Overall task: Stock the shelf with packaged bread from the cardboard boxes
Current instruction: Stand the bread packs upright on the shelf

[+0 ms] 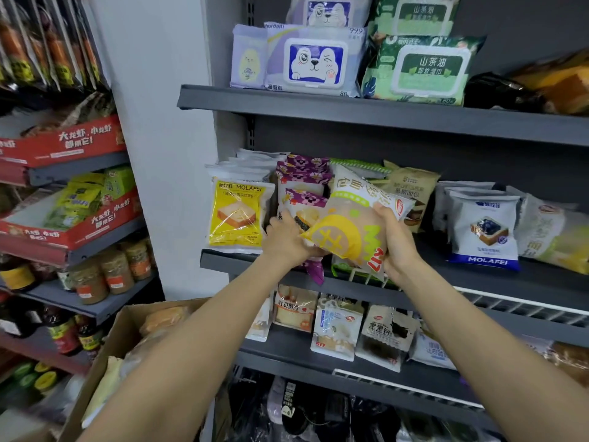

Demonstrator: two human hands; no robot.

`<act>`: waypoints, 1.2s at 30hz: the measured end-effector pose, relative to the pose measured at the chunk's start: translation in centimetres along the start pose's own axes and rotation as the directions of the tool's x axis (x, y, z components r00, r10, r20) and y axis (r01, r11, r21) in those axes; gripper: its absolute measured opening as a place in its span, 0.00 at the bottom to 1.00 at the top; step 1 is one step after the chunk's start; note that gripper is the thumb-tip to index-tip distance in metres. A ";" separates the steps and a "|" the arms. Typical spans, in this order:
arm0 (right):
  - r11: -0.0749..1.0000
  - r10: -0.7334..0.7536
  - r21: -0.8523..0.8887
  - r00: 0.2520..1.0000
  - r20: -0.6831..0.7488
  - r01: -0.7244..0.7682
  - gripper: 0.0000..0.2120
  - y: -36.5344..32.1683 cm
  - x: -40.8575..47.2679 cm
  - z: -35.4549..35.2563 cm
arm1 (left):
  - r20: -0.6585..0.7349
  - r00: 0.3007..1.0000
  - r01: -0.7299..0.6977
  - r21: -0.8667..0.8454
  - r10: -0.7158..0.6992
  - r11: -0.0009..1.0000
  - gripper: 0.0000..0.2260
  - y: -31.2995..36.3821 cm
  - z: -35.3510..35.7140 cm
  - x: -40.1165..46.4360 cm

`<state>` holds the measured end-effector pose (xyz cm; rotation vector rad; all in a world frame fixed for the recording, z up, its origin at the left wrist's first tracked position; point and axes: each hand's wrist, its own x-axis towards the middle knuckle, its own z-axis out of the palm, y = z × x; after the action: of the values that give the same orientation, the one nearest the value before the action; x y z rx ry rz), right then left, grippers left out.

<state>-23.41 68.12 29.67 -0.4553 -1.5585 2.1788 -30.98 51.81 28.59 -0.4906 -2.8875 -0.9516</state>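
A clear bread packet with yellow and green print (350, 224) is tilted in front of the middle shelf (497, 282). My left hand (285, 242) grips its lower left corner and my right hand (396, 237) grips its right side. Behind it stand purple-topped bread packets (302, 183). To their left a yellow toast packet (236, 215) stands upright. A cardboard box (127, 327) holding more bread sits at the lower left, below my left forearm.
White and blue bread packets (484, 231) stand at the right of the middle shelf. Wet-wipe packs (315, 59) fill the upper shelf, more bread packets (338, 330) the lower one. Jars and bottles (105, 275) line the left-hand shelving.
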 end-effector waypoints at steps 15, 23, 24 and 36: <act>1.000 -0.021 -0.024 0.999 -0.028 0.020 0.24 -0.6 -0.3 0.5 | -0.286 0.957 -0.092 -0.185 0.035 0.978 0.49 0.2 1.8 2.5; 0.997 -0.060 -0.055 0.997 -0.039 0.058 0.20 -1.1 -1.0 1.1 | -0.242 0.970 0.025 0.043 -0.014 0.999 0.57 -0.7 2.7 1.6; 0.997 -0.061 -0.057 0.997 -0.041 0.059 0.19 -1.2 -1.0 1.1 | -0.240 0.971 0.024 0.023 -0.018 0.999 0.56 -0.7 2.7 1.5; 0.989 -0.126 -0.077 0.992 -0.018 0.124 0.23 -2.4 -1.8 0.1 | -0.476 0.838 -0.444 -0.307 0.267 0.842 0.19 0.8 -2.3 -0.1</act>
<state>-21.57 67.78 32.04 -0.3933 -1.6171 2.0193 -30.70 51.02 30.87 -0.7278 -2.1092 -1.3892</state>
